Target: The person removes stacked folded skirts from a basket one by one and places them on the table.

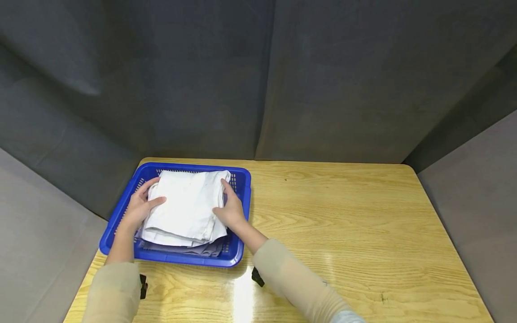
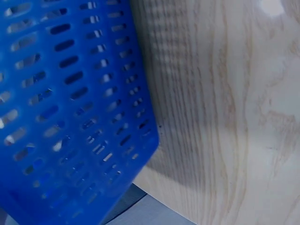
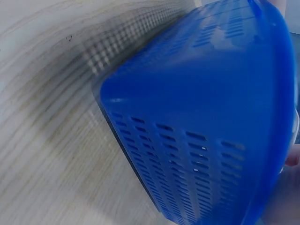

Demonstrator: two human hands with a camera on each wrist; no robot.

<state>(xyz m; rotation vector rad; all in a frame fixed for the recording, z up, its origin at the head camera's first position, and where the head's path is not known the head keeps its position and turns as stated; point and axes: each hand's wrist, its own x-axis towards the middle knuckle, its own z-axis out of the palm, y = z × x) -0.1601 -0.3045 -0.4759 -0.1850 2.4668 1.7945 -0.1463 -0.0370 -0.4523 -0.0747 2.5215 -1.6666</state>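
Observation:
A folded white cloth (image 1: pixel 181 202), stacked in layers, lies in a blue plastic basket (image 1: pixel 169 256) in the head view. My left hand (image 1: pixel 139 207) grips its left side, thumb on top and fingers along the edge. At the right side my right hand (image 1: pixel 231 208) holds the cloth between thumb and fingers. Greyish folded cloth (image 1: pixel 210 249) shows below the white layers at the basket's front. Both wrist views mostly show the slotted outer walls of the basket; in the right one, part of a hand (image 3: pixel 293 157) appears past the rim.
The basket stands at the left end of a wooden table (image 1: pixel 343 215). Dark grey curtains (image 1: pixel 194 80) hang behind the table, and pale panels (image 1: pixel 476 202) flank it. Light reflects off the tabletop near the front.

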